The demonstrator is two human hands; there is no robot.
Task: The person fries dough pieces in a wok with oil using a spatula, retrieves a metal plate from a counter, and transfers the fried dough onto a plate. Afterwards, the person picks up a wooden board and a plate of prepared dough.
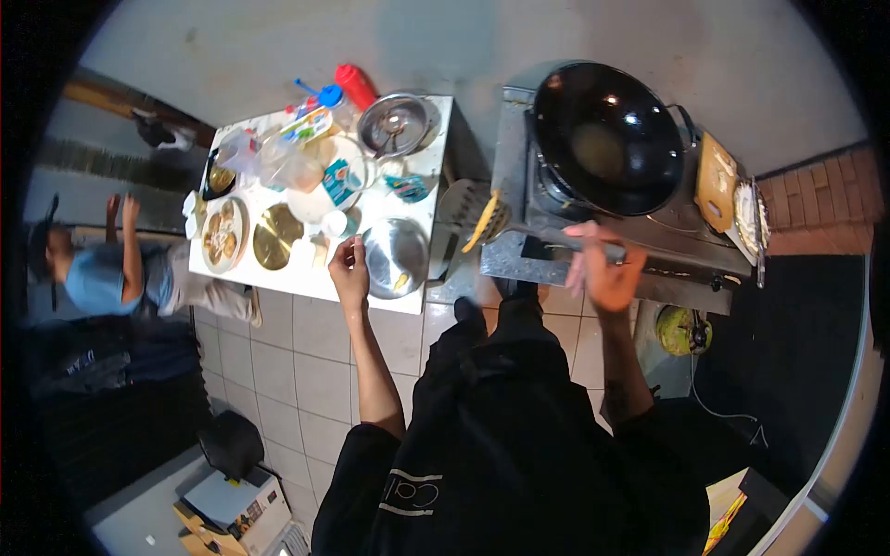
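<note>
My right hand [607,267] is closed around the handle of a slotted spatula [533,233], held in front of the stove. A curved yellow piece of food [484,222] rests on the spatula's head, over the gap between table and stove. My left hand [349,269] is raised by the table's front edge with its fingers pinched together; whatever they may hold is hidden. Just right of it lies a round steel plate [380,248] with a small yellow piece [400,280] on it. A black wok [603,111] with some liquid at its bottom sits on the stove [510,167].
The white table [278,269] bears a steel bowl [393,125], a red squeeze bottle [355,85], a golden plate [278,236] and a plate of food [224,236]. A cutting board [717,181] stands right of the wok. Another person [107,273] is at the far left.
</note>
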